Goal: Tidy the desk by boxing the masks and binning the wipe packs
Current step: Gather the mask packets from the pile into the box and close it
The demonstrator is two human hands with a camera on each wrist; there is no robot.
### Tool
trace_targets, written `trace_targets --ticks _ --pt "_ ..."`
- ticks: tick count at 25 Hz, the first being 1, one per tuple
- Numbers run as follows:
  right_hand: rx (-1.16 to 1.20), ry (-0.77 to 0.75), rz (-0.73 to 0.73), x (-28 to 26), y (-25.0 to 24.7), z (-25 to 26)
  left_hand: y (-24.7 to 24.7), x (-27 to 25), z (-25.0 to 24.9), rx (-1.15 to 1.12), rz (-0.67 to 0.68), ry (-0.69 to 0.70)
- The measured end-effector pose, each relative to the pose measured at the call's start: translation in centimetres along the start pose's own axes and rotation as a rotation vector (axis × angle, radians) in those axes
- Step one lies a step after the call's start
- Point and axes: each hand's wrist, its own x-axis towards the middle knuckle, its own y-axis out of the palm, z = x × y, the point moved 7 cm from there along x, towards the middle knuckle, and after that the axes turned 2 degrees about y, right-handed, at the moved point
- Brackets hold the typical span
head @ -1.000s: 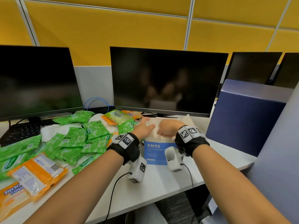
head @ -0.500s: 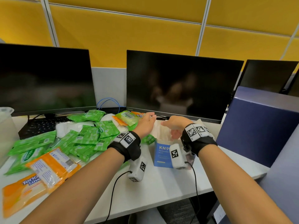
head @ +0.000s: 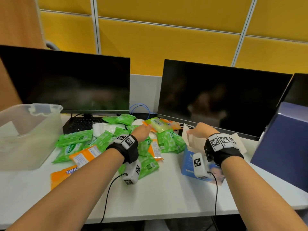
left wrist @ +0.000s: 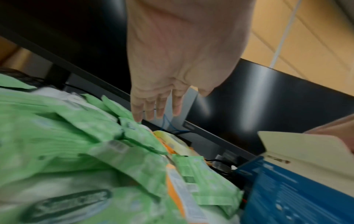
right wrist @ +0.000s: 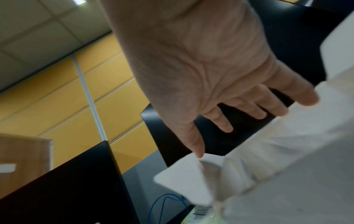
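Observation:
The blue KN95 mask box [head: 187, 162] stands on the desk with its white flaps [head: 185, 137] up. My right hand [head: 197, 130] hovers over its top with fingers spread; in the right wrist view its thumb [right wrist: 197, 150] touches a flap [right wrist: 184, 178]. My left hand [head: 144, 131] reaches flat over the heap of green and orange wipe packs [head: 75, 139], its fingertips [left wrist: 151, 113] just above a green pack [left wrist: 134, 130] and holding nothing. White masks [head: 101, 129] lie partly buried in the heap.
A clear plastic bin [head: 33, 147] stands at the left desk edge. Behind the heap are two dark monitors [head: 216, 100] and a black keyboard [head: 78, 125]. A dark blue box [head: 283, 147] stands at the right. Bare white desk [head: 166, 197] lies in front.
My left hand left the mask box and moved left over the wipe packs. My right hand stays at the box's flaps. The head view swung left and now shows the clear bin.

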Motion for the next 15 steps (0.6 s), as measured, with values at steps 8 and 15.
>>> trace_targets --ticks 8,15 --pt "0.096 -0.557 -0.201 -0.6 2.0 16.0 -7.0 1.8 9.4 0.303 -0.119 -0.146" --pt "-0.042 -0.605 0.203 2.1 13.4 24.3 -12.7 2.9 18.0 0.340 -0.220 -0.352"
